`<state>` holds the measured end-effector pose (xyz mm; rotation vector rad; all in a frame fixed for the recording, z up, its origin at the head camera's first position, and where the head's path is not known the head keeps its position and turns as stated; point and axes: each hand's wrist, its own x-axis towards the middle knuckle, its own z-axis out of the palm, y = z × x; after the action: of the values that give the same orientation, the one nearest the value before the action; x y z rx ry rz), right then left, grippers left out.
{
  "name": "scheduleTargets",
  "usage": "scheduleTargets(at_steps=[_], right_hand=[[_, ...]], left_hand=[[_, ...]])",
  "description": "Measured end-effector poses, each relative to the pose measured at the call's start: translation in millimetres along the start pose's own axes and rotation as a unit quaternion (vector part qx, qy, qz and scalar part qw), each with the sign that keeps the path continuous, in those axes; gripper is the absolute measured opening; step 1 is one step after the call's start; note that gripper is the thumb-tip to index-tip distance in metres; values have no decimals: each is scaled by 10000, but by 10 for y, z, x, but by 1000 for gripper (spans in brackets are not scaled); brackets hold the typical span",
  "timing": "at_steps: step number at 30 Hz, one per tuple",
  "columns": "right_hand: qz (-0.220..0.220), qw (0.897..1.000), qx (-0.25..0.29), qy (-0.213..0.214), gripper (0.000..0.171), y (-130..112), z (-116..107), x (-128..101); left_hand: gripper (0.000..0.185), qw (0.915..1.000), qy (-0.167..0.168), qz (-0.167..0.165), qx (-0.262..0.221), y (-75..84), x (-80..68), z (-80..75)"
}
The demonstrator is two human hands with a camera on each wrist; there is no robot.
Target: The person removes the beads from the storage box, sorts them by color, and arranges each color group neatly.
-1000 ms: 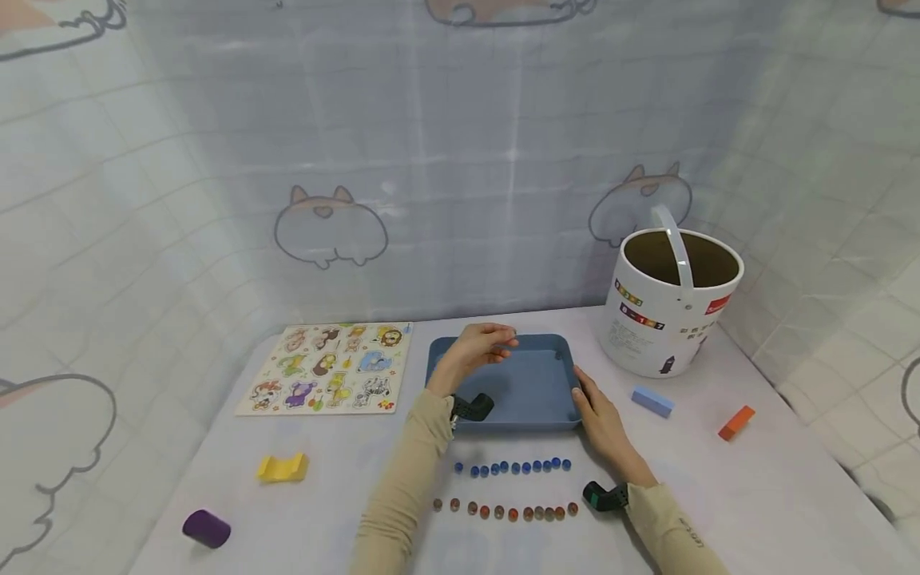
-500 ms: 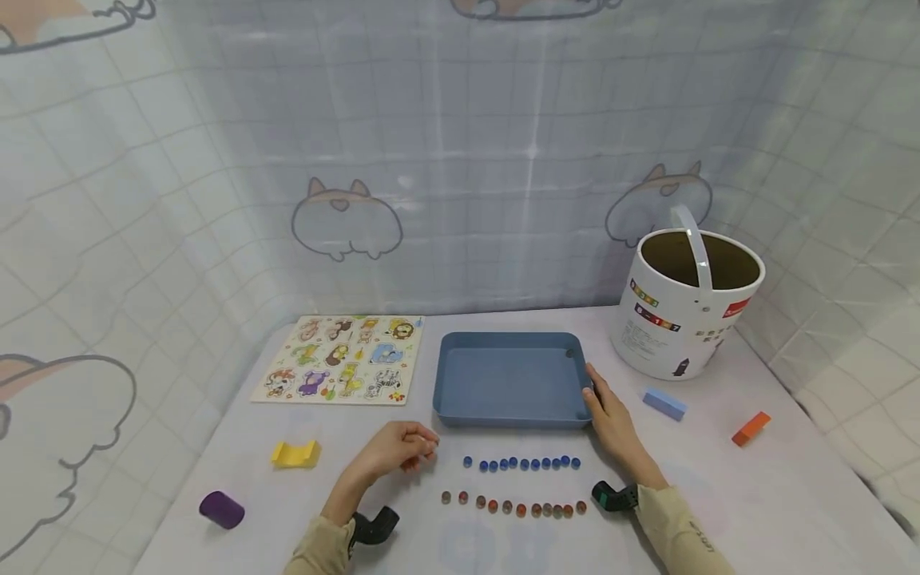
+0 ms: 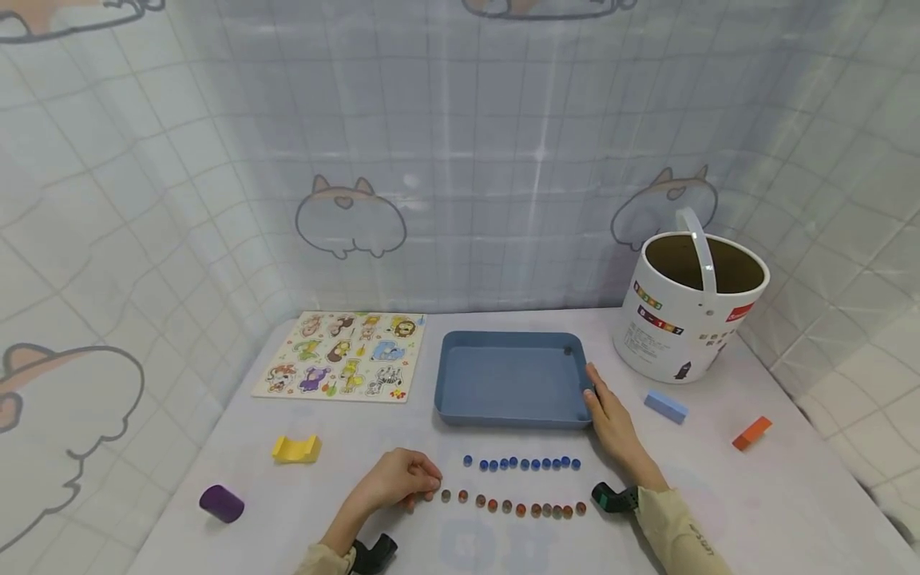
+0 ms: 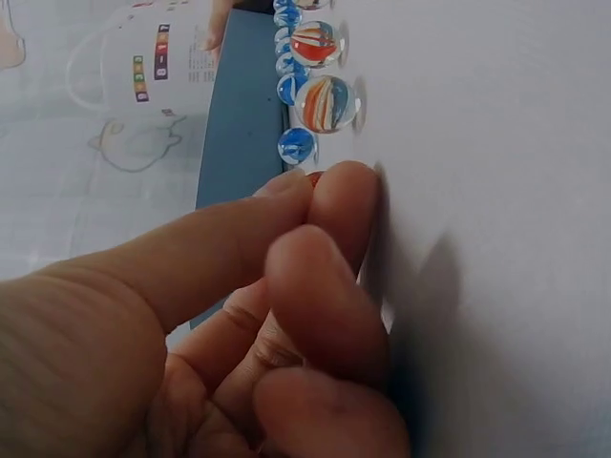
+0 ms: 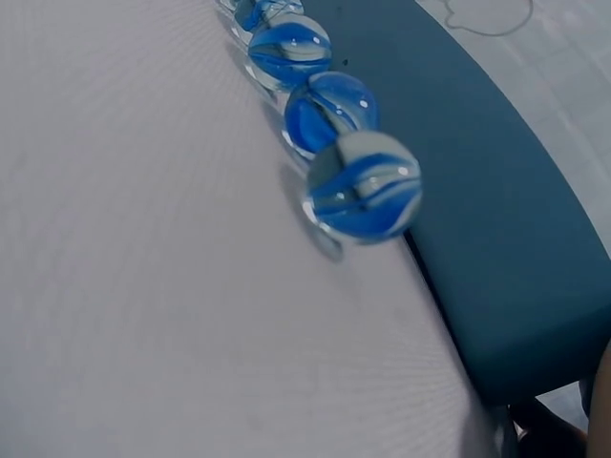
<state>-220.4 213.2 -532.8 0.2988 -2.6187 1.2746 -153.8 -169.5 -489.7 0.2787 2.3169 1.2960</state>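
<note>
Two rows of marbles lie in front of a blue tray (image 3: 510, 419): a blue row (image 3: 521, 462) and, nearer me, a red-orange row (image 3: 513, 507). My left hand (image 3: 424, 483) sits at the left end of the red row, with its fingers curled and pinching a small red marble (image 4: 314, 176) that is mostly hidden. The left wrist view shows the fingertips (image 4: 344, 191) low on the table beside a red marble (image 4: 327, 103) and a blue one (image 4: 297, 146). My right hand (image 3: 600, 399) rests with straight fingers against the tray's right wall. One dark marble (image 3: 568, 350) lies in the tray's far right corner.
A white bucket (image 3: 683, 327) with a handle stands at the back right. An animal puzzle board (image 3: 345, 355) lies left of the tray. Loose blocks lie around: yellow (image 3: 295, 449), purple cylinder (image 3: 221, 504), light blue (image 3: 665, 406), orange (image 3: 751, 432). A curtain closes off the back.
My left hand came out of the tray and moved down to the left end of the red marble row. The right hand stayed on the tray's right wall.
</note>
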Motion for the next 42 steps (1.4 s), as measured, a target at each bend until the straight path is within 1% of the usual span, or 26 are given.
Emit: scheduleTargets(at_steps=[4, 10, 16, 18, 19, 21, 23, 25, 26, 28, 30, 33, 36, 39, 42], right_hand=[[-87, 9999, -100, 70, 51, 15, -42, 22], [-230, 9994, -144, 229, 49, 40, -85, 41], [-182, 9993, -186, 259, 50, 70, -108, 35], [-167, 9994, -183, 234, 50, 82, -127, 30], [-162, 9994, -180, 244, 51, 88, -140, 26], [-153, 9994, -147, 289, 51, 98, -167, 16], [-145, 9993, -118, 335, 51, 109, -187, 9], [-168, 9990, -134, 391, 50, 119, -186, 7], [-182, 9990, -115, 395, 50, 120, -177, 7], [-183, 9992, -102, 351, 50, 120, -143, 5], [-168, 9993, -101, 308, 50, 115, -94, 0], [-117, 9997, -32, 224, 51, 93, -22, -15], [-123, 9996, -20, 243, 50, 73, 31, -17], [-180, 9994, -8, 312, 49, 57, 55, -6], [-250, 9991, -37, 346, 49, 51, 55, 7]], left_hand=[[11, 10000, -13, 9, 81, 27, 41, 19], [9, 9997, -155, -53, 183, 86, 66, 35], [11, 9992, -266, -10, 294, 121, 65, 26], [15, 9987, -266, 75, 420, 183, 81, -14], [18, 9984, -241, 150, 489, 242, 102, -40], [22, 9966, -157, 431, 684, 411, 193, -95], [27, 9938, -134, 756, 805, 637, 353, -134], [30, 9912, -173, 992, 861, 872, 579, -141], [31, 9906, -234, 1052, 840, 984, 706, -132], [33, 9918, -354, 1025, 670, 1177, 976, -92], [34, 9936, -344, 969, 477, 1310, 1261, -24], [34, 9960, -168, 864, 149, 1425, 1650, 120], [33, 9976, 57, 659, -184, 1477, 1964, 290], [30, 9975, 362, 329, -511, 1515, 2183, 448], [28, 9948, 758, 25, -682, 1560, 2321, 570]])
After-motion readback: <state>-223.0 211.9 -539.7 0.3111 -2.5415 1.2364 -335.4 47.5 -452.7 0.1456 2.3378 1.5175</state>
